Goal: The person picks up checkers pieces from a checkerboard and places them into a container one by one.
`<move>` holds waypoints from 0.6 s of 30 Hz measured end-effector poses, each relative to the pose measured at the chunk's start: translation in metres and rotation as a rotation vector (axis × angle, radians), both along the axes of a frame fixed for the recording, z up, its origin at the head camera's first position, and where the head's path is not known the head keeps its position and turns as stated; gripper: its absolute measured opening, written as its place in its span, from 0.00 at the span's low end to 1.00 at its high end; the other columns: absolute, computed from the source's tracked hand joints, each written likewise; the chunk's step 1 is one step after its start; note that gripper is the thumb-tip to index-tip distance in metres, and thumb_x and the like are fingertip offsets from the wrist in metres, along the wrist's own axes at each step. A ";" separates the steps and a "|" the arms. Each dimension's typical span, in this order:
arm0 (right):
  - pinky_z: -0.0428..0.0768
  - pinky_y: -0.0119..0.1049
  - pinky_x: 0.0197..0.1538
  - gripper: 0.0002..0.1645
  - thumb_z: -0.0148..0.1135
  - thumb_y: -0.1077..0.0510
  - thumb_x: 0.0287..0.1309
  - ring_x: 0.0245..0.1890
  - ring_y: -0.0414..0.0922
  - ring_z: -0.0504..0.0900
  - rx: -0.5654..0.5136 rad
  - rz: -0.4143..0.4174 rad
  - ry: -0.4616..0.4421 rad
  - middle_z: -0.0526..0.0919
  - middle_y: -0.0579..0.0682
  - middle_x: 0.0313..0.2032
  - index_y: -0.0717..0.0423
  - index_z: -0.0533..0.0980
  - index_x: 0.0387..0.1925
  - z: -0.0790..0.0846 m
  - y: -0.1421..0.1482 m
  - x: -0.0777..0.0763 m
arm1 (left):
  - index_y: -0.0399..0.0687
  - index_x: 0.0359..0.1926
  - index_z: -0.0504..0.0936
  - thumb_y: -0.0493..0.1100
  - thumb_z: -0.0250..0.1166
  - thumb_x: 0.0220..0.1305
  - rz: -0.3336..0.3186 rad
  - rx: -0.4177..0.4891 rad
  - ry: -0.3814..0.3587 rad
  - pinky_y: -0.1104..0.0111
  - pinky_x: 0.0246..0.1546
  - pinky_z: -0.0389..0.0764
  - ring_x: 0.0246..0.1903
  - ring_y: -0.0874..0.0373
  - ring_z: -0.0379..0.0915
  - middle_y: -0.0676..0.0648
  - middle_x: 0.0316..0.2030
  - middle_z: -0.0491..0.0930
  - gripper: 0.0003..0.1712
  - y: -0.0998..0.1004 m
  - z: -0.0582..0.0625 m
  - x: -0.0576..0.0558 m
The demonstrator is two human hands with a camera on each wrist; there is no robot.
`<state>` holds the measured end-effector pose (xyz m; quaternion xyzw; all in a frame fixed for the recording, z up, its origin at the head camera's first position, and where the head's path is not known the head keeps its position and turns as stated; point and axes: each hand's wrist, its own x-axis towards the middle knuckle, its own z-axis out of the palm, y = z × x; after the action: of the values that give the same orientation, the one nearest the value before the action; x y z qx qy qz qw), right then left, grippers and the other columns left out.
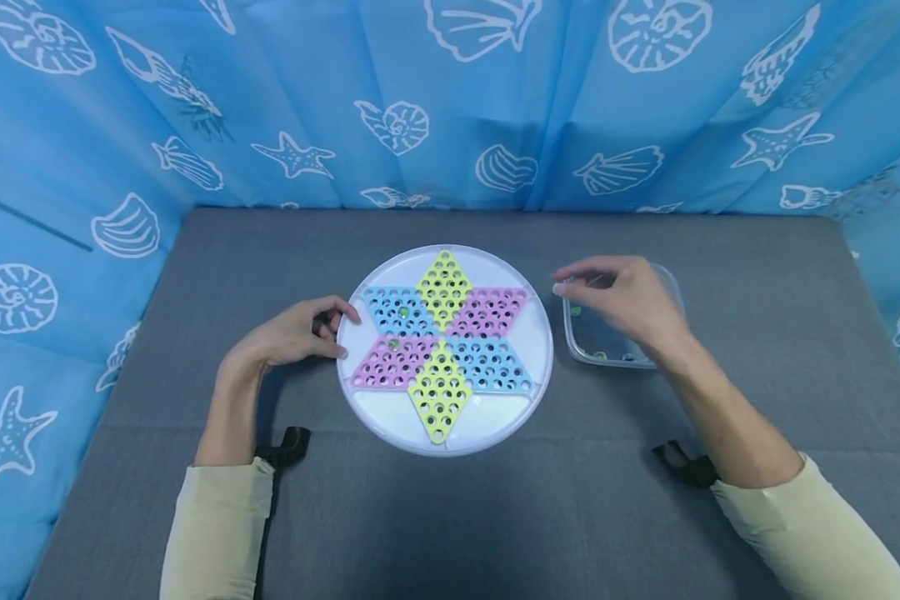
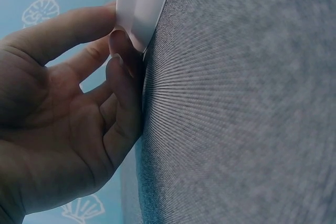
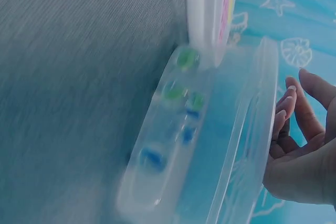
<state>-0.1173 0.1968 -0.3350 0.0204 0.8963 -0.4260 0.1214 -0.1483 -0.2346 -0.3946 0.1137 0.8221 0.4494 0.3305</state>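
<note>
A round white Chinese checkers board (image 1: 360,408) with a colored star of holes lies on the table. One green marble (image 1: 403,313) sits in its left blue section and another in the pink section below. My left hand (image 1: 300,329) holds the board's left rim, thumb and index finger on the edge, the other fingers curled low beside it. Over the left side of a clear plastic box (image 1: 607,362) is my right hand (image 1: 622,296), thumb and index tips close together, no marble visible between them. In the right wrist view, green marbles (image 3: 173,91) and blue marbles (image 3: 152,158) lie inside the box.
Grey cloth covers the table (image 1: 495,517). A blue curtain (image 1: 450,100) with white shell prints hangs behind it and along both sides. Dark straps (image 1: 288,447) show at both wrists, below the pale sleeves. The box stands close to the board's right edge.
</note>
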 end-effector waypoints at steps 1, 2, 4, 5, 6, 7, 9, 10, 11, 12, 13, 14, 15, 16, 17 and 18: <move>0.74 0.42 0.39 0.22 0.67 0.44 0.61 0.41 0.53 0.78 -0.005 0.010 0.010 0.81 0.55 0.42 0.51 0.83 0.52 0.001 -0.004 0.000 | 0.38 0.55 0.74 0.31 0.69 0.59 0.001 0.001 -0.002 0.67 0.34 0.68 0.31 0.54 0.63 0.41 0.38 0.63 0.23 0.000 0.000 0.000; 0.74 0.42 0.40 0.21 0.67 0.45 0.61 0.40 0.52 0.77 -0.020 0.016 0.016 0.81 0.55 0.41 0.52 0.83 0.51 0.001 -0.007 0.001 | 0.38 0.55 0.74 0.31 0.69 0.59 0.002 0.001 -0.004 0.67 0.35 0.68 0.31 0.54 0.63 0.41 0.38 0.63 0.23 0.000 0.001 0.000; 0.73 0.42 0.41 0.20 0.68 0.47 0.61 0.40 0.51 0.77 -0.023 0.025 0.028 0.80 0.54 0.40 0.52 0.83 0.51 0.002 -0.013 0.001 | 0.38 0.55 0.74 0.31 0.69 0.59 0.003 0.000 -0.006 0.67 0.35 0.68 0.31 0.54 0.63 0.41 0.38 0.63 0.23 0.000 0.001 0.000; 0.73 0.42 0.42 0.20 0.68 0.47 0.61 0.40 0.50 0.77 -0.028 0.025 0.032 0.80 0.54 0.39 0.52 0.83 0.51 0.002 -0.015 0.001 | 0.38 0.55 0.74 0.31 0.69 0.59 0.001 0.002 -0.007 0.67 0.35 0.68 0.31 0.53 0.63 0.41 0.38 0.63 0.23 0.001 0.002 0.000; 0.72 0.42 0.42 0.20 0.68 0.48 0.61 0.39 0.50 0.77 -0.032 0.024 0.035 0.80 0.54 0.39 0.51 0.83 0.51 0.002 -0.017 0.001 | 0.38 0.55 0.74 0.31 0.69 0.59 0.000 0.003 -0.008 0.67 0.35 0.68 0.31 0.53 0.63 0.40 0.38 0.63 0.23 0.002 0.002 0.000; 0.72 0.42 0.42 0.19 0.68 0.48 0.61 0.39 0.49 0.77 -0.036 0.024 0.039 0.80 0.54 0.38 0.51 0.83 0.51 0.002 -0.019 0.001 | 0.38 0.55 0.74 0.31 0.69 0.59 -0.001 0.005 -0.008 0.67 0.35 0.68 0.31 0.53 0.63 0.40 0.38 0.63 0.23 0.002 0.002 0.000; 0.73 0.42 0.42 0.19 0.68 0.49 0.60 0.38 0.49 0.77 -0.042 0.029 0.052 0.80 0.54 0.37 0.51 0.83 0.50 0.001 -0.023 0.001 | 0.38 0.55 0.74 0.31 0.69 0.58 0.001 0.006 -0.013 0.67 0.35 0.68 0.31 0.53 0.63 0.41 0.38 0.63 0.23 0.003 0.002 -0.001; 0.73 0.42 0.41 0.19 0.69 0.49 0.60 0.38 0.48 0.77 -0.042 0.033 0.061 0.80 0.53 0.37 0.51 0.83 0.50 0.001 -0.025 0.001 | 0.38 0.55 0.74 0.31 0.69 0.58 0.001 0.006 -0.012 0.67 0.35 0.68 0.31 0.53 0.63 0.41 0.38 0.63 0.23 0.003 0.002 -0.001; 0.73 0.41 0.41 0.18 0.69 0.50 0.60 0.37 0.48 0.77 -0.047 0.040 0.069 0.80 0.53 0.36 0.52 0.83 0.50 0.001 -0.028 0.001 | 0.38 0.55 0.74 0.31 0.69 0.58 0.002 0.007 -0.013 0.67 0.35 0.68 0.31 0.53 0.63 0.41 0.38 0.63 0.24 0.003 0.002 -0.001; 0.74 0.41 0.40 0.18 0.69 0.50 0.60 0.37 0.47 0.77 -0.049 0.050 0.079 0.80 0.52 0.36 0.52 0.83 0.50 0.000 -0.031 0.001 | 0.38 0.55 0.74 0.31 0.70 0.58 0.002 0.006 -0.013 0.67 0.35 0.69 0.31 0.53 0.63 0.41 0.38 0.63 0.24 0.003 0.002 -0.001; 0.74 0.40 0.40 0.18 0.69 0.51 0.60 0.36 0.47 0.77 -0.055 0.060 0.088 0.80 0.52 0.35 0.52 0.83 0.50 0.000 -0.033 0.001 | 0.38 0.55 0.74 0.31 0.70 0.58 0.002 0.006 -0.014 0.67 0.35 0.69 0.31 0.53 0.63 0.41 0.38 0.63 0.24 0.003 0.003 -0.001; 0.74 0.39 0.39 0.17 0.69 0.52 0.60 0.35 0.47 0.77 -0.066 0.073 0.099 0.80 0.52 0.35 0.53 0.83 0.50 -0.001 -0.036 0.000 | 0.38 0.55 0.74 0.30 0.69 0.58 0.004 0.005 -0.017 0.67 0.35 0.69 0.31 0.53 0.63 0.41 0.38 0.63 0.24 0.003 0.003 -0.001; 0.75 0.38 0.38 0.17 0.69 0.52 0.60 0.35 0.46 0.77 -0.074 0.086 0.106 0.81 0.52 0.35 0.53 0.83 0.49 -0.002 -0.039 0.000 | 0.38 0.55 0.74 0.30 0.69 0.58 0.003 0.004 -0.016 0.67 0.35 0.69 0.32 0.53 0.63 0.41 0.39 0.63 0.24 0.002 0.003 -0.001; 0.75 0.37 0.38 0.17 0.69 0.53 0.60 0.35 0.46 0.77 -0.086 0.101 0.111 0.81 0.52 0.34 0.53 0.83 0.49 -0.002 -0.042 0.000 | 0.38 0.55 0.74 0.30 0.69 0.59 0.001 0.003 -0.014 0.67 0.35 0.69 0.32 0.53 0.64 0.41 0.39 0.63 0.24 0.002 0.004 0.000; 0.75 0.36 0.38 0.16 0.69 0.54 0.60 0.34 0.46 0.77 -0.101 0.118 0.114 0.81 0.52 0.34 0.54 0.84 0.49 -0.003 -0.045 0.000 | 0.38 0.55 0.74 0.30 0.69 0.59 0.000 0.006 -0.017 0.67 0.35 0.69 0.32 0.52 0.63 0.41 0.39 0.63 0.24 0.001 0.004 0.000; 0.75 0.36 0.37 0.15 0.69 0.55 0.59 0.34 0.46 0.77 -0.115 0.131 0.118 0.81 0.51 0.33 0.54 0.84 0.48 -0.004 -0.049 0.001 | 0.38 0.56 0.74 0.30 0.69 0.59 -0.001 0.005 -0.018 0.67 0.35 0.69 0.32 0.52 0.64 0.40 0.39 0.63 0.24 0.001 0.004 0.000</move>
<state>-0.1167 0.1483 -0.3389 -0.0704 0.8755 -0.4682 0.0968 -0.1486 -0.2336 -0.3905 0.1109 0.8179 0.4524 0.3378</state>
